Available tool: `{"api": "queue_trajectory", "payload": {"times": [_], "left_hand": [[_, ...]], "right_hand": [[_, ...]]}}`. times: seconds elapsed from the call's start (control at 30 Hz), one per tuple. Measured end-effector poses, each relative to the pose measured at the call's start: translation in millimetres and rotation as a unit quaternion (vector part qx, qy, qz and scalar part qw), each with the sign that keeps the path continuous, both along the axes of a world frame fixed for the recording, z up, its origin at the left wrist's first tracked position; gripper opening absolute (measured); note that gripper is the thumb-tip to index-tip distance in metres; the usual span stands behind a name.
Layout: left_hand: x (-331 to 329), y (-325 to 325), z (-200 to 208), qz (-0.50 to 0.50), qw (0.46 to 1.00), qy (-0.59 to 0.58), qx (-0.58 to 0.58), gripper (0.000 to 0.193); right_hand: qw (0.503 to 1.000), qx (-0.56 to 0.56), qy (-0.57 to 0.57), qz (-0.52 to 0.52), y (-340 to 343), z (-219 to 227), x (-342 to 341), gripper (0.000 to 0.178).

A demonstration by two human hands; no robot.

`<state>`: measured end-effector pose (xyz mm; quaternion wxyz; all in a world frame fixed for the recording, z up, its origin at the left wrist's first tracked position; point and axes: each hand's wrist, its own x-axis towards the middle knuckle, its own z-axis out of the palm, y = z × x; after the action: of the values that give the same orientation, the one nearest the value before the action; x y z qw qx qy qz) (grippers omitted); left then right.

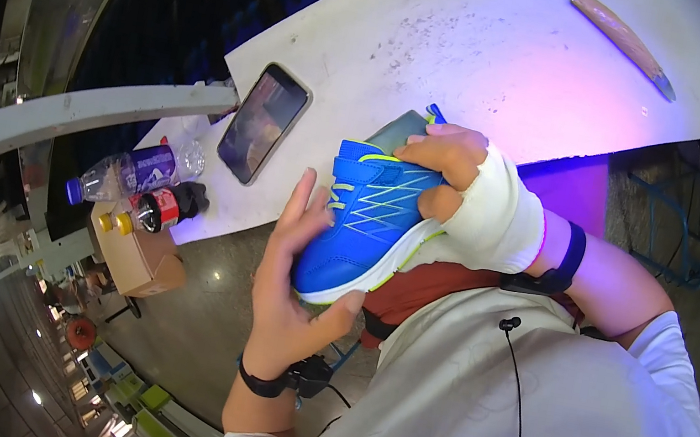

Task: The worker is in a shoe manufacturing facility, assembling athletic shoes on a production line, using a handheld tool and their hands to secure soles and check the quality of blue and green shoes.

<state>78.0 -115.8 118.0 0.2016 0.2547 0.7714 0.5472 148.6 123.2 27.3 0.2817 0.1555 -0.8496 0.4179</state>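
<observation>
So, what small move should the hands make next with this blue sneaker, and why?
Probably close the left hand gently on the toe of the blue sneaker: its fingers and thumb are spread around that end, while the right hand grips the sneaker near the collar.

One left hand (294,274) and one right hand (476,193) are making two, with one blue shoe (367,226), one white glove (510,229) and two dark wrist straps (567,262) showing. One phone (263,123), one wooden-handled tool (621,40), one white table (374,74) and one cardboard box (142,269) are appearing. Three bottle caps (75,191) — one blue, two yellow — are joining them.
</observation>
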Motion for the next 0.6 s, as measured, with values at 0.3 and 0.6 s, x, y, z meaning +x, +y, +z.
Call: {"api": "queue_trajectory", "payload": {"times": [0.3,0.6], "left_hand": [[3,12,-12,0.034,0.976,-0.071,-0.204,0.095],[-21,-1,32,-0.122,0.987,0.016,-0.108,0.092]], "right_hand": [[0.992,0.070,0.084,-0.055,-16,-14,3,0.030],[0.980,-0.176,-0.030,-0.087,0,-8,22,0.067]]}}
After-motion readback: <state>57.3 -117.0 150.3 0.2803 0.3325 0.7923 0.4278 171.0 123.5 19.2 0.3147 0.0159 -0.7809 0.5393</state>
